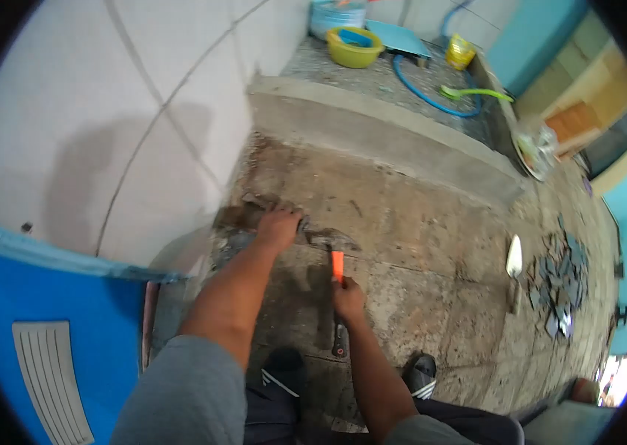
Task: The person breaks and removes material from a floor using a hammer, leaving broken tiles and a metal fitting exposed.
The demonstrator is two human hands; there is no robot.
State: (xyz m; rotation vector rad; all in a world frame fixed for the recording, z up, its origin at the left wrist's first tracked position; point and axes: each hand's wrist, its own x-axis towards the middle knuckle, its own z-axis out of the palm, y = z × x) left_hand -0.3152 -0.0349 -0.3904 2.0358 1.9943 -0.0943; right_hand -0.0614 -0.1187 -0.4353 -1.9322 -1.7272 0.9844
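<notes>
In the head view, my right hand (350, 298) grips the orange-and-black handle of a hammer (338, 264). Its dark, worn head lies low over the floor, just right of my left hand (281, 225). That hand is down at the floor close to the tiled wall, its fingers curled over something dark that I cannot make out. Broken, crumbly rubble (243, 215) lies around the left fingers. Under both hands spreads the rough, stained floor (402, 297).
A concrete curb (387, 137) crosses ahead, with a yellow basin (354, 49) and blue hose (432, 100) behind it. To the right lie a trowel (514, 259) and a heap of broken tile pieces (562, 278). The tiled wall (157, 141) and a blue panel (54, 289) stand left.
</notes>
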